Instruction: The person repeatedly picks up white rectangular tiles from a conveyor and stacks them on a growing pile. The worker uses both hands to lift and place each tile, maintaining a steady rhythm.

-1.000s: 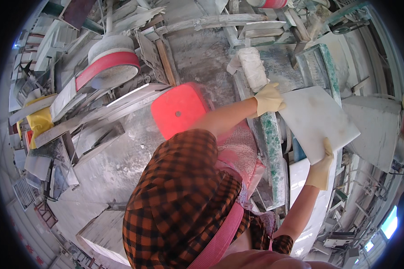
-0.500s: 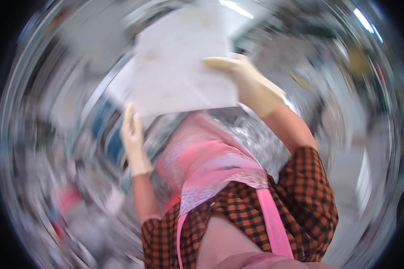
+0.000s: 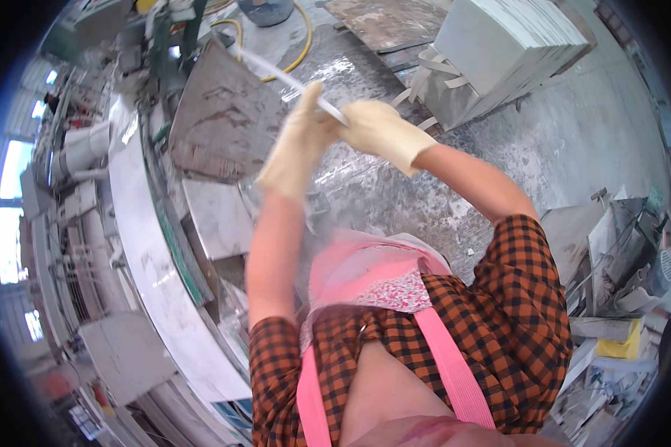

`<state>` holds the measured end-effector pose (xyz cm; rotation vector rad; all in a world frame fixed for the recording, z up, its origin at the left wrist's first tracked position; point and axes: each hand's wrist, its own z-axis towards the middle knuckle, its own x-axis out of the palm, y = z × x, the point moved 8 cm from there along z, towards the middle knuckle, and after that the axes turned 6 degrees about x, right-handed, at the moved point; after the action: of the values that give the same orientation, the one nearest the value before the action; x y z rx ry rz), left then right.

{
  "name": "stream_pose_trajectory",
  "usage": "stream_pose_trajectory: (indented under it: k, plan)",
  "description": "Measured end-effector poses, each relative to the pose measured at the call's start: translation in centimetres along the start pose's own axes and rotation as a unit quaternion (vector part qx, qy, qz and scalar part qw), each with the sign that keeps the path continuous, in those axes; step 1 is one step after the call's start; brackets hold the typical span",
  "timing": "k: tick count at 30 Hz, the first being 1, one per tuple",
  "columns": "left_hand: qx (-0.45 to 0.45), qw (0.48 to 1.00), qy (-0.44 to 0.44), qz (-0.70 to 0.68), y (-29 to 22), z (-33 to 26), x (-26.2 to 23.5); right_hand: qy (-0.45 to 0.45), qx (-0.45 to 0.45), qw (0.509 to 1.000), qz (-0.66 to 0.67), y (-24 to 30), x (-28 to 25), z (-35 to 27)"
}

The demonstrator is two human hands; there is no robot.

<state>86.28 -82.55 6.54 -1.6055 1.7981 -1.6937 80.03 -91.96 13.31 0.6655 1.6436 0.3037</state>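
Slab [image 3: 282, 75], white, thin, seen edge-on, slanting toward far left; near end held between both gloved hands. Left hand [image 3: 300, 145], closed on its edge, thumb raised; right hand [image 3: 382, 134], gripping just beside. Stack of pale panels [image 3: 492, 63], far right. Yellow hose [image 3: 309, 41], far side. Long white worktop [image 3: 156, 253], left.

Yellow hose [image 3: 309, 37] and blue-grey tub [image 3: 267, 12] on a shiny floor [image 3: 417, 190]

The hose bends near the tub, at the top of the view. To the right of them is a brown, stained board [image 3: 384, 24]. On the left there are bright windows [image 3: 11, 246], and lower down, a grey panel [image 3: 123, 354]. Near the right edge, a yellow object [image 3: 622, 341], whose kind I cannot tell, is among grey scraps [image 3: 596, 398].
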Motion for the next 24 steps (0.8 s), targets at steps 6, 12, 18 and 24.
stream_pose_trajectory:
  k: [6, 12, 18, 24]
  plan:
    - [-0.233, 0.951, -0.044, -0.197, 17.6, 13.9, 5.9, 0.033, 0.115, 0.992, -0.049, -14.9, -0.6, 3.6]
    - [-0.279, 0.956, 0.010, -0.088, 23.4, 23.7, 7.0, 0.043, 0.142, 0.965, -0.217, -23.7, 0.1, 10.7]
    - [-0.295, 0.939, -0.079, -0.160, 16.7, 37.0, 5.7, -0.038, 0.098, 0.984, -0.143, -24.6, -5.3, 23.2]
    - [-0.112, 0.979, -0.087, -0.148, 7.7, 51.1, 5.0, -0.205, 0.144, 0.968, 0.023, -28.2, -19.7, 26.7]
